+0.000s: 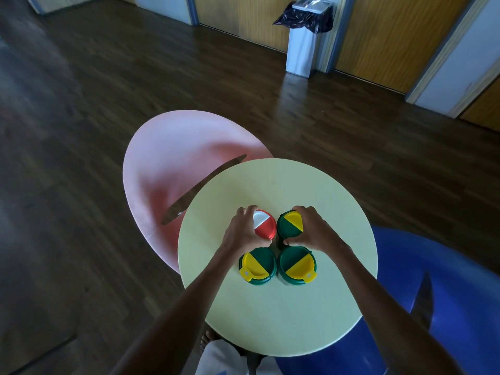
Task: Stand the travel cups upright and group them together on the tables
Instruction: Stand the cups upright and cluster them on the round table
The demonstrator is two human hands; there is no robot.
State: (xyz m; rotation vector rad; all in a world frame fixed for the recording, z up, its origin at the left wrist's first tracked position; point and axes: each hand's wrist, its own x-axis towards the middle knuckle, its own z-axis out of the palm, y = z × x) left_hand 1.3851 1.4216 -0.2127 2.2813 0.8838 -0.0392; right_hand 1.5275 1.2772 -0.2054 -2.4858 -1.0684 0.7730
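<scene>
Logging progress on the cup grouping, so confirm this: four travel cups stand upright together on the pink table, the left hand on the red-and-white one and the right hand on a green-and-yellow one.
Not quite. The four cups stand on the yellow table, not the pink table, which holds no cups. The head view shows it. The rest holds: the left hand is on the red-and-white cup and the right hand on a green-and-yellow cup.

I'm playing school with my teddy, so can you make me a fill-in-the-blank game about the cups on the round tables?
1. All the cups stand on the ____ table.
2. The left hand holds the cup with the red and ____ lid.
3. Counting every cup, there are ____ cups on that table.
4. The right hand holds a cup with a green and ____ lid.

Missing words: yellow; white; four; yellow
</scene>
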